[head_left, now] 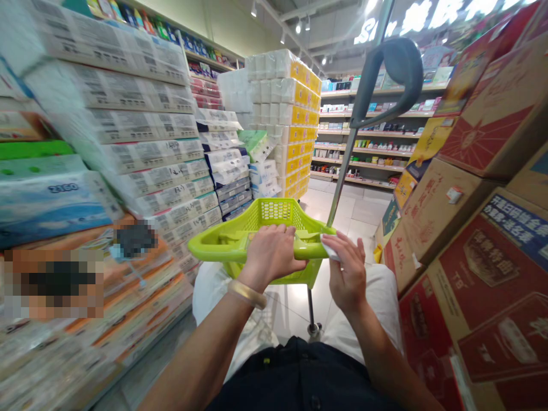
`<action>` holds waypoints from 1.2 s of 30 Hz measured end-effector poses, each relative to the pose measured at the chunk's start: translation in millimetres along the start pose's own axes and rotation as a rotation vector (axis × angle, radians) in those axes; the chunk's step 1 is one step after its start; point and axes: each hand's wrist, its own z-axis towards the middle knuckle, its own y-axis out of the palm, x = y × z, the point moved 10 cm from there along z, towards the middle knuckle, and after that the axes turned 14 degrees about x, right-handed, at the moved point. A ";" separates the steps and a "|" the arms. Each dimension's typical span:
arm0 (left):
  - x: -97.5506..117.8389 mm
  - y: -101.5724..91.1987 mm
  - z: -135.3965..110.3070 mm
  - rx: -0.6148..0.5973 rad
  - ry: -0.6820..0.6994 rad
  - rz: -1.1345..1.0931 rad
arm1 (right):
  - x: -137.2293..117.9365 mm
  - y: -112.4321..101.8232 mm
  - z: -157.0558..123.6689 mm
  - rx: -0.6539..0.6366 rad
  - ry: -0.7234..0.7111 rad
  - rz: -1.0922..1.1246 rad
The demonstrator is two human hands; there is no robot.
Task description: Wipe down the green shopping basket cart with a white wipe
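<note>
The left hand [269, 254] is clamped on the near rim of the green basket [214, 242], which runs crosswise; the right hand [349, 274], just beside it, pinches a white tissue [329, 249].

Glossy lime plastic basket [214, 242] (smooth rim), dull metal pole [342, 165].
</note>
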 end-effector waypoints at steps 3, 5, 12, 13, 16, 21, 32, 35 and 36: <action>1.0 -0.1 -1.2 0.010 0.024 -0.001 | -24.6 9.9 -8.0 -0.079 -0.111 0.066; 0.5 -0.7 -2.2 0.012 0.032 -0.002 | -19.1 7.9 -5.8 -0.055 -0.118 0.065; -1.9 -4.7 -6.0 0.018 0.049 -0.011 | 32.6 -13.6 4.7 0.091 0.101 0.081; -2.1 -5.4 -7.0 0.019 0.052 -0.017 | 24.4 -12.2 2.9 0.065 0.065 0.110; -3.6 -6.9 -10.7 0.013 0.053 -0.032 | -3.8 -6.6 -3.2 -0.021 -0.074 0.204; -7.9 -8.9 -15.5 -0.004 0.044 -0.045 | 25.7 -9.2 3.0 0.056 0.128 0.323; -10.9 -9.5 -16.0 -0.019 0.040 -0.048 | 10.3 -12.2 -1.7 0.050 0.067 0.430; -10.1 -9.9 -15.1 -0.025 0.042 -0.049 | 40.4 -10.7 0.1 0.148 0.261 0.497; -9.9 -9.8 -14.8 -0.028 0.042 -0.048 | 49.3 -9.6 -1.4 0.176 0.334 0.504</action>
